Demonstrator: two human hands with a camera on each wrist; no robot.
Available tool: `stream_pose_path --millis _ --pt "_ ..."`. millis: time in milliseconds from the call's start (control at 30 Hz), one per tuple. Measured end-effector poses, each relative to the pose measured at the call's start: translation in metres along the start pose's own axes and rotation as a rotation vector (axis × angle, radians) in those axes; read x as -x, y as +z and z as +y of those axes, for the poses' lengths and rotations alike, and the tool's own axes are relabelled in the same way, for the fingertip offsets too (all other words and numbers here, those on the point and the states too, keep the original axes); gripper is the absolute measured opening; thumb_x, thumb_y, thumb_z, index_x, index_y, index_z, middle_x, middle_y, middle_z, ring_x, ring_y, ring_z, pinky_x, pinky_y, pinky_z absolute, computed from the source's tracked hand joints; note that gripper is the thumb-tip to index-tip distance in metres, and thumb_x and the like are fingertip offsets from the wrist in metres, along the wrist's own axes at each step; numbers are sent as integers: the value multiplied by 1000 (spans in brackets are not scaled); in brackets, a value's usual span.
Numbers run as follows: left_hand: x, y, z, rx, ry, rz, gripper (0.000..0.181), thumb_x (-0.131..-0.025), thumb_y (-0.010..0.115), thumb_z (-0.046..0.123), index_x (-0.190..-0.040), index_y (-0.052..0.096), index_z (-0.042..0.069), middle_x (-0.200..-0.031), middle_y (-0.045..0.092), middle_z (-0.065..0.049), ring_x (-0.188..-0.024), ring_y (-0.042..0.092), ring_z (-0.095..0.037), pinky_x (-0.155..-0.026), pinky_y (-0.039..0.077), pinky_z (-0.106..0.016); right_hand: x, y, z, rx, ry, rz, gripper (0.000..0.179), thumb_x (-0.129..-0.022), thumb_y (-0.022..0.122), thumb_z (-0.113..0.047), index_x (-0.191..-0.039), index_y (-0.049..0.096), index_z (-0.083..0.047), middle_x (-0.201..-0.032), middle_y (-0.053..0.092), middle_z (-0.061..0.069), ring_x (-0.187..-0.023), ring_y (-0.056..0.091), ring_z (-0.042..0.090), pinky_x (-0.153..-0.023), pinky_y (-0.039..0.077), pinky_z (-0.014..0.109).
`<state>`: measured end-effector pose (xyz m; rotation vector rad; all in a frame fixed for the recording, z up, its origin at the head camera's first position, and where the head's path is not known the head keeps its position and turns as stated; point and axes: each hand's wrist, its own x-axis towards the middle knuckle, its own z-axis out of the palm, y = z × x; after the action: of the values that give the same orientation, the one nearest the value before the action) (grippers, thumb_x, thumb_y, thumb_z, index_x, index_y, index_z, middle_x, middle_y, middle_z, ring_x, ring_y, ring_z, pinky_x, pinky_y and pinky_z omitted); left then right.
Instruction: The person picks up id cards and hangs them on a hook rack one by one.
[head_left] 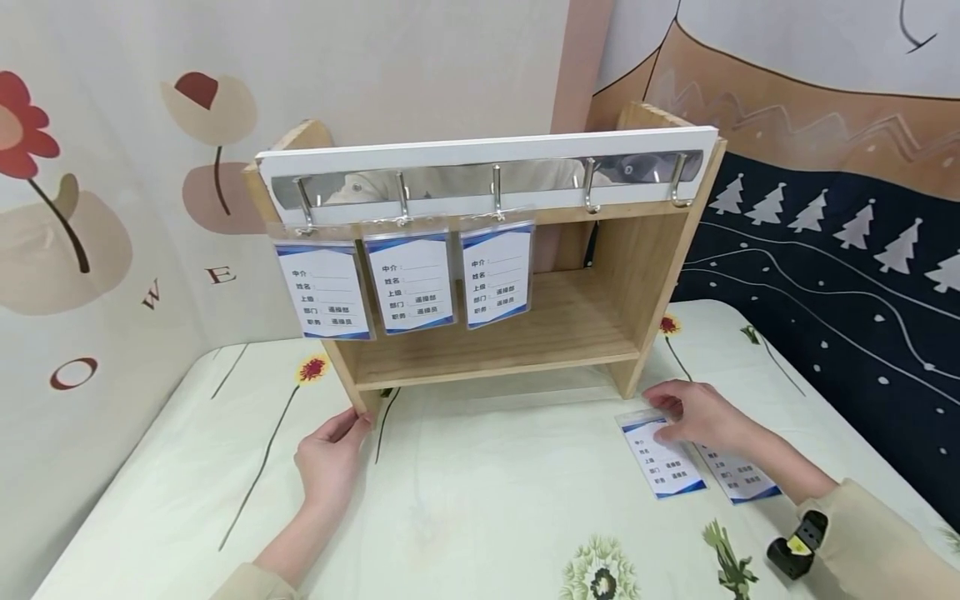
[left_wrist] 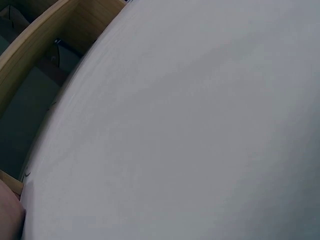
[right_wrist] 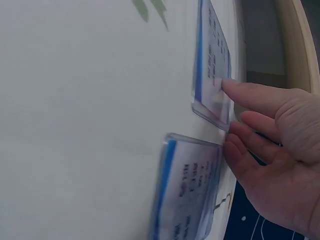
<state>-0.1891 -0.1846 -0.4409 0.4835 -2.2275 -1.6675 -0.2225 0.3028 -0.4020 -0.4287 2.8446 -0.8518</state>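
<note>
My left hand [head_left: 330, 458] grips the bottom front corner of a small wooden shelf [head_left: 487, 358] between thumb and fingers; only a sliver of that hand [left_wrist: 9, 212] shows in the left wrist view. On the right, my right hand [head_left: 708, 417] is over the upper end of a clear-sleeved name badge [head_left: 663, 462] lying flat. Its thumb [right_wrist: 250, 95] touches the badge face and its loosely bent fingers lie by the edge. A second badge [head_left: 738, 475] lies beside it, partly under the hand. Three more badges, including one at the left [head_left: 326, 292], hang from the shelf's hooks.
A white hook rail [head_left: 487, 150] with a shiny strip runs along the shelf's top front; its two right hooks, one here [head_left: 590, 185], hold nothing. The shelf stands on a pale flowered cloth [head_left: 480, 500]. Patterned curtains [head_left: 825, 275] enclose the back and sides.
</note>
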Motion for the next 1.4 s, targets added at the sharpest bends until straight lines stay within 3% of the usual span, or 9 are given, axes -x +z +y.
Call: stream_pose_path --millis 300,833,1400 --pt "-3 1 -6 -28 18 15 34 -97 72 23 -123 74 1 -117 73 -18 -83 62 13 -71 49 -7 -12 -9 1 -4 12 -120 55 -75 91 -9 -122 65 6 -101 63 4 -91 53 23 -83 48 39" --pt "-3 1 -3 -23 15 11 33 -97 73 21 -123 73 0 -118 72 -20 -80 60 16 -71 49 -6 -17 -12 3 -25 -16 -209 42 -78 88 -9 -111 66 2 -95 61 3 -88 51 22 -80 46 37" --pt "-2 1 -3 -25 21 16 33 -97 73 22 -123 74 0 -117 72 -19 -80 60 16 -71 48 -6 -14 -8 8 -116 -43 -158 41 -82 86 -7 -113 59 -3 -95 57 4 -89 53 23 -77 48 26"
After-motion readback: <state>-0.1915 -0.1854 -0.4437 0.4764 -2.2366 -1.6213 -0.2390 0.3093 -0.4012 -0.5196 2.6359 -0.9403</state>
